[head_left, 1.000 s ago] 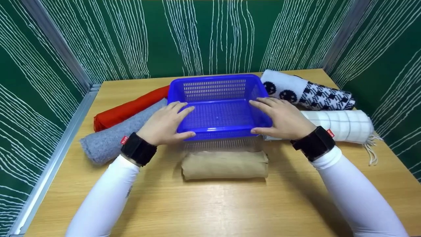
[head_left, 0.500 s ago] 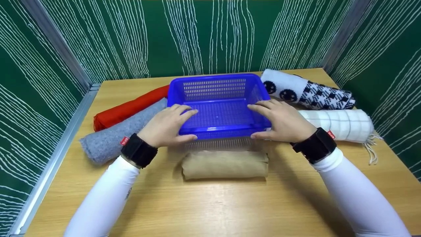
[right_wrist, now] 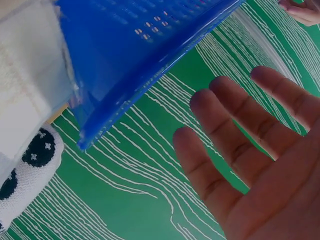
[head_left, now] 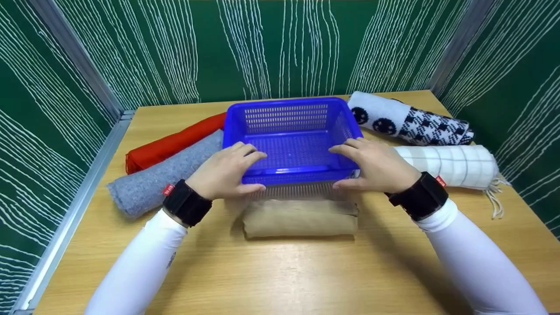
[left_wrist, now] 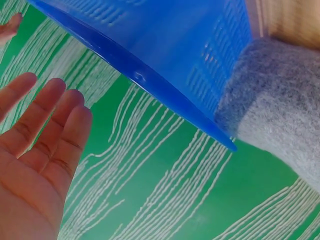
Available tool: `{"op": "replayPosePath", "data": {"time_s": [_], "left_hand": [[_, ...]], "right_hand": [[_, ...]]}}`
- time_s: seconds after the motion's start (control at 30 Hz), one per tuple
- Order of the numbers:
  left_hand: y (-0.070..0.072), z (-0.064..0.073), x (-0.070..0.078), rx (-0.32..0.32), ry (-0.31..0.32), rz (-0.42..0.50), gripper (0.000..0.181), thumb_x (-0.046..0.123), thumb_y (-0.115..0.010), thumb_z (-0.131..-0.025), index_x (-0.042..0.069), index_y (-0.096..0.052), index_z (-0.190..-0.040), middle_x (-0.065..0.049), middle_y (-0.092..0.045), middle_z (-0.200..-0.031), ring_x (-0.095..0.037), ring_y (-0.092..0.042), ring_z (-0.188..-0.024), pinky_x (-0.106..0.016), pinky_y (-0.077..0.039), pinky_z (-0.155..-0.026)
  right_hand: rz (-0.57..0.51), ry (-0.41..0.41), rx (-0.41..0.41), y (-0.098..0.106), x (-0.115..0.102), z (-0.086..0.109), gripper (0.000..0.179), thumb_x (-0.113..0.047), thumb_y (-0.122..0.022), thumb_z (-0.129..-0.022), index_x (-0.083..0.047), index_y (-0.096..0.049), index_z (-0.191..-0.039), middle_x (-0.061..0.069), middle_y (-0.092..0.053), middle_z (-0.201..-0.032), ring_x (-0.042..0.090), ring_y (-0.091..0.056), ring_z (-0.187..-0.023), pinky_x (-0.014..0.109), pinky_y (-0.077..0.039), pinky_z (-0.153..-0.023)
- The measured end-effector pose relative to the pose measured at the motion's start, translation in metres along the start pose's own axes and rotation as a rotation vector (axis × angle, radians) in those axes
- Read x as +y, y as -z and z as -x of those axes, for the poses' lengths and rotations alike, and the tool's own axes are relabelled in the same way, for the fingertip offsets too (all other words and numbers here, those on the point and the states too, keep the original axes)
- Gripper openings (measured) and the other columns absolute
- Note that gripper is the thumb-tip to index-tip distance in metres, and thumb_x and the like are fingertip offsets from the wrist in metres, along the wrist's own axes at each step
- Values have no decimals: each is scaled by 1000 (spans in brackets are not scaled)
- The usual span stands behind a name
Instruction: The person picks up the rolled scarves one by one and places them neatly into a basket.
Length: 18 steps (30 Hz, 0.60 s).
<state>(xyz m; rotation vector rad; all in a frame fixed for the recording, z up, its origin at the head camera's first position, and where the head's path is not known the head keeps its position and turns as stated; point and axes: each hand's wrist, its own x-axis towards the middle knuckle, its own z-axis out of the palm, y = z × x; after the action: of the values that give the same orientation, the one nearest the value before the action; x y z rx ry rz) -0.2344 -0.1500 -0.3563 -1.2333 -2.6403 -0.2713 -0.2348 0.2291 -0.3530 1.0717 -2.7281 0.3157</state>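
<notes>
A blue plastic basket (head_left: pixel 284 103) with slotted walls stands mid-table, its inside bare in the head view. My left hand (head_left: pixel 225 170) hovers over its front left corner, fingers relaxed and holding nothing. Over the front right corner is my right hand (head_left: pixel 378 164), thumb and fingers spread apart, likewise holding nothing. In both wrist views the fingers are nearly straight, with a gap to the basket rim (left_wrist: pixel 140 77). A tan rolled cloth (head_left: pixel 300 218) lies in front of the basket. The grey felt-like roll (head_left: pixel 157 177) is left of the left hand.
A red rolled cloth (head_left: pixel 175 142) lies behind the grey one, at the basket's left. To the right are a white checked roll with fringe (head_left: pixel 455 166) and a black-and-white patterned knit roll (head_left: pixel 411 118). Green walls with white lines (head_left: pixel 306 48) enclose the table.
Both hands have drifted slightly toward the body, from over the basket's sides to its front corners. The basket and the rolls have stayed in place.
</notes>
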Motion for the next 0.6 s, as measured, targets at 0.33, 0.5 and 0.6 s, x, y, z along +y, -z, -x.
{"op": "replayPosePath", "data": {"time_s": [0.33, 0.5, 0.6], "left_hand": [[0, 2, 10, -15, -37, 22, 58, 44, -85, -93, 5, -69, -133, -12, -70, -119, -29, -67, -108, -45, -61, -97], [-2, 2, 14, -33, -51, 38, 59, 45, -86, -92, 4, -70, -132, -12, -71, -118, -29, -70, -107, -45, -62, -98], [-3, 2, 16, -38, -67, 43, 57, 44, -86, -93, 4, -71, -129, -11, -71, -114, -29, -72, -104, -45, -62, -96]], "right_hand": [[-1, 4, -42, 2, -10, 2, 82, -54, -93, -80, -8, -68, -142, 13, -75, -123, 31, -73, -107, 54, -62, -92], [-22, 48, -50, 0, -14, 3, 77, -51, -94, -80, -7, -70, -138, 11, -76, -115, 27, -74, -95, 49, -63, -85], [-27, 73, -51, -1, -15, 3, 73, -49, -95, -80, -7, -71, -134, 9, -77, -109, 22, -72, -88, 45, -63, -78]]}}
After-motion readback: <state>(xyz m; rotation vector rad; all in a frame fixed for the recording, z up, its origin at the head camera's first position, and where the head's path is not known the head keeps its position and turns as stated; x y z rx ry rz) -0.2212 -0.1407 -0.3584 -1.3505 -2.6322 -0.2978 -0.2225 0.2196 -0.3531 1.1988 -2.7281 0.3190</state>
